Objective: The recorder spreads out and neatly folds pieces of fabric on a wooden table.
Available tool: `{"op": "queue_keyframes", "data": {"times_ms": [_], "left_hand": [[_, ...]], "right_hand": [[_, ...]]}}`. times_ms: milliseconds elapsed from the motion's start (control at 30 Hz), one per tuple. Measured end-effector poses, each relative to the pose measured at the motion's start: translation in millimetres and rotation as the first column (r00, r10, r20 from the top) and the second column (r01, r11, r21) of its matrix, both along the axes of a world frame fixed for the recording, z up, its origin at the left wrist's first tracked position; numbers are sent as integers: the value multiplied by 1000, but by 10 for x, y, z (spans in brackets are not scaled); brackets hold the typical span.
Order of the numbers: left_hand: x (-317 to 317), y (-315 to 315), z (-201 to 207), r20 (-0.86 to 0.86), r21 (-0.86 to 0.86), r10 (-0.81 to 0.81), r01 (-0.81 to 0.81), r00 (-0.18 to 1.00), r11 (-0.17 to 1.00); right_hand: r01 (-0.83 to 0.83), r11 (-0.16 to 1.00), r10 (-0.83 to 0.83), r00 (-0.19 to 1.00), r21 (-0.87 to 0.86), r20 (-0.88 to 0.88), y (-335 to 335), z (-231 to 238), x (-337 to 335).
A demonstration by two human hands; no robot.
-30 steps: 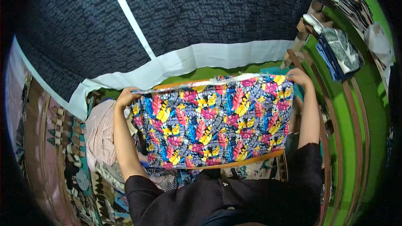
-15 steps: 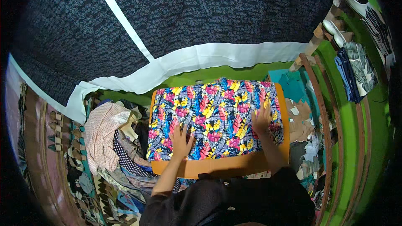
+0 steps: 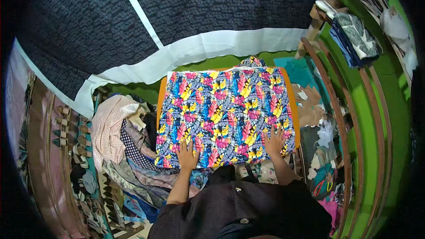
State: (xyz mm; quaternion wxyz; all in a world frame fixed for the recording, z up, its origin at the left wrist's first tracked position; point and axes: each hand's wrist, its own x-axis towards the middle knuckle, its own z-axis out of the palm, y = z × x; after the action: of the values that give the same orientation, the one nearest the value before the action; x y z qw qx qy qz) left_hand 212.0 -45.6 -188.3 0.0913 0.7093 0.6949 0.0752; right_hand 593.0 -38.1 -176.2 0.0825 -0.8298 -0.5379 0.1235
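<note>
From the head view, the folded feather-print cloth lies flat on an orange board. The left hand and right hand press its near edge, fingers spread wide, holding nothing. The cotton looks smooth, rectangular and bright. A heap of crumpled fabrics sits just to the left.

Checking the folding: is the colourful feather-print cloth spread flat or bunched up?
Spread flat: the feather-print cloth lies smooth, left hand and right hand pressing it.
</note>
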Motion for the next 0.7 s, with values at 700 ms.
{"op": "queue_keyframes", "data": {"times_ms": [700], "left_hand": [[257, 2349, 639, 21, 365, -186, 166, 982, 916]], "right_hand": [[396, 884, -350, 913, 250, -209, 1519, 365, 650]]}}
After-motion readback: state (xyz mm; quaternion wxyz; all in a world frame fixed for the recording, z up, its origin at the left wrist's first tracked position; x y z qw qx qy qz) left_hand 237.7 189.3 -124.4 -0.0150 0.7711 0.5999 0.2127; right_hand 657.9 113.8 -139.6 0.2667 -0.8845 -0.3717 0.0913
